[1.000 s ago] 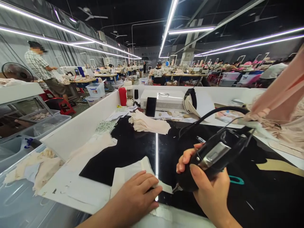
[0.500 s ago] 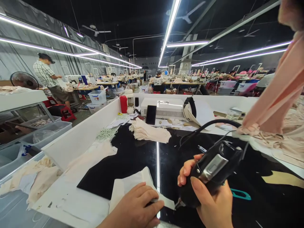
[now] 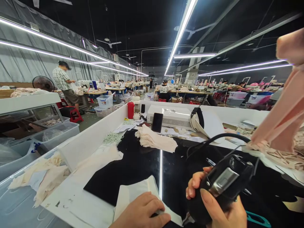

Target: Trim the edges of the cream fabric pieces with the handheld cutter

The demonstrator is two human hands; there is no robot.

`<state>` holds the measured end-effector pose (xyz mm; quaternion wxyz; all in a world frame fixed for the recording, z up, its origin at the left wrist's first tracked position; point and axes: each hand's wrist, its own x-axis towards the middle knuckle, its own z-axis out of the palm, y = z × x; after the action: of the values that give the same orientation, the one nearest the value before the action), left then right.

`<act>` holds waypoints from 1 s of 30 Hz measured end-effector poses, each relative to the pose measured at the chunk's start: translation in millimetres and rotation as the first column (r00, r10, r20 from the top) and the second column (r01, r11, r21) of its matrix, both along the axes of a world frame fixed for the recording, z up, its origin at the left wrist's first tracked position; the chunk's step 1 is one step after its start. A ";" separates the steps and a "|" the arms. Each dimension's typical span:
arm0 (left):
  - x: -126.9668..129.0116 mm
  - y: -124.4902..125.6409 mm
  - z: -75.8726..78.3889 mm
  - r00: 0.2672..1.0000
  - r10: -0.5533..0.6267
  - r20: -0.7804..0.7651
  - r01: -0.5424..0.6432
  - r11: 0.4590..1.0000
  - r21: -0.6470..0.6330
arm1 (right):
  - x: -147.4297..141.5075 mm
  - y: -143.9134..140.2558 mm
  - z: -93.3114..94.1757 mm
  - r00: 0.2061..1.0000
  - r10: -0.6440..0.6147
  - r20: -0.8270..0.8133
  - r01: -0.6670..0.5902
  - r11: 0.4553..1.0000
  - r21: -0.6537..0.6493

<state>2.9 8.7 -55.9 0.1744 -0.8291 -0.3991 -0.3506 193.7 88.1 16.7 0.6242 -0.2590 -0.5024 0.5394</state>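
Note:
My right hand point(image 3: 213, 199) is wrapped round a black corded power tool point(image 3: 225, 182) with a shiny metal plate on its body. The tool's metal tip point(image 3: 188, 219) points down at the lower end of a folded off-white fabric piece point(image 3: 135, 193). I cannot tell whether tip and fabric touch. On that fabric lies my left hand point(image 3: 144, 210), palm down, its fingers stretched out and pressing it against the black table surface point(image 3: 106, 177).
A stack of pale fabric pieces point(image 3: 156, 139) lies farther back, near a phone point(image 3: 157, 122) and a white vented box point(image 3: 171, 115). Pink fabric point(image 3: 280, 117) hangs at right. A teal-handled tool point(image 3: 257, 218) lies beside my right hand. The tool's black cable point(image 3: 220, 136) arches behind it.
The whole scene has shifted down and to the right as my head tilted. Both hands keep their hold and place, with the tool tip still by the fabric's end.

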 end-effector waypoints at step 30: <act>-4.3 -0.8 2.7 0.999 -0.019 -0.042 0.017 0.999 -0.035 | -2.6 -5.2 5.7 1.000 0.004 -0.013 -0.005 0.999 -0.040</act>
<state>-1.4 7.8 -53.2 0.1652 -0.8428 -0.3938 -0.3276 191.1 82.9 22.4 0.6211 -0.2667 -0.4879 0.5524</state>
